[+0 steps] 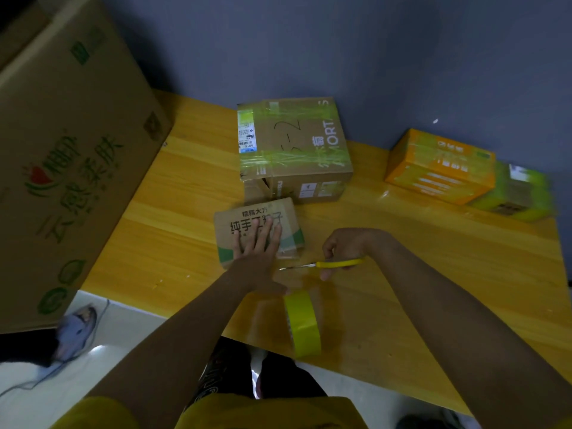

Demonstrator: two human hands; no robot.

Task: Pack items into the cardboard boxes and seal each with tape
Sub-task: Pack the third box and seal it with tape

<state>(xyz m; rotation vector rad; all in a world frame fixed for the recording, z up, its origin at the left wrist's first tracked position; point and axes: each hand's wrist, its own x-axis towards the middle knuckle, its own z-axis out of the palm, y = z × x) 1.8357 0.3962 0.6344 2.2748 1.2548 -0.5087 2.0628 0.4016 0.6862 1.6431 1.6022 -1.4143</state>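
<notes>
Yellow wooden table (173,168) meets a blue-grey wall (371,51), seemingly bare.

**Background items, head view**

Wooden table (173,193) set against a blue-grey wall (371,51). Pale floor (117,332) below the table's near edge, carrying a grey shoe (77,331) and a thin cord (40,379) trailing to the left.

Left hand (258,246) flat; right hand (343,247) curled in grip.
</notes>
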